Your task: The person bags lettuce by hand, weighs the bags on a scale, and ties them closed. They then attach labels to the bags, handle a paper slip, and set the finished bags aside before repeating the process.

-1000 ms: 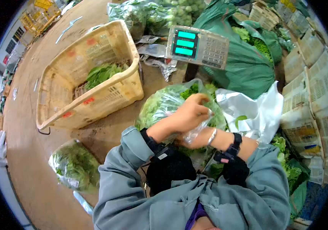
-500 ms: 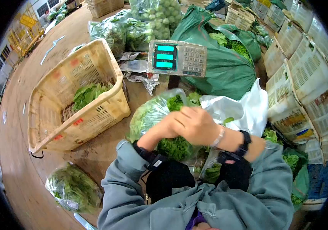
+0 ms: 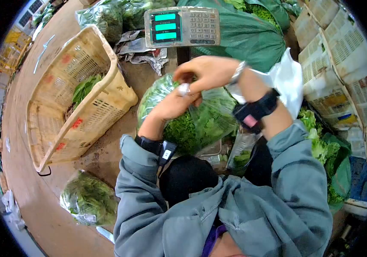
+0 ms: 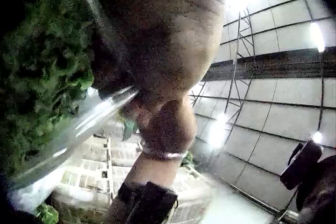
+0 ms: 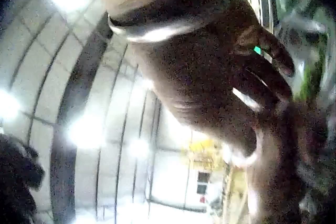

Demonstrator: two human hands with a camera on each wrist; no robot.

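Note:
A clear plastic bag of leafy greens (image 3: 181, 130) lies in front of the person, its gathered neck (image 3: 184, 89) standing up between the hands. The left hand (image 3: 171, 106) grips the bag just below that whitish twist. Over it arches the right hand (image 3: 213, 72), fingers curled and pinching at the neck. In the left wrist view, the left hand (image 4: 163, 29) is close beside the greens (image 4: 44, 61) and taut plastic, with the right hand (image 4: 169, 127) beyond. The right wrist view shows the right hand (image 5: 194, 77) against the left hand (image 5: 273, 166); their fingertips are dark and blurred.
A yellowish crate (image 3: 125, 96) holding some leaves stands left, with another filled bag (image 3: 88, 199) below it. A scale display (image 3: 182, 26) is ahead. Green sacks (image 3: 243, 40), white plastic (image 3: 288, 81) and stacked crates (image 3: 342, 68) line the right.
The right hand has moved up over the left, both now at the twisted bag neck. The head view has shifted, with scale and crate appearing higher and further left.

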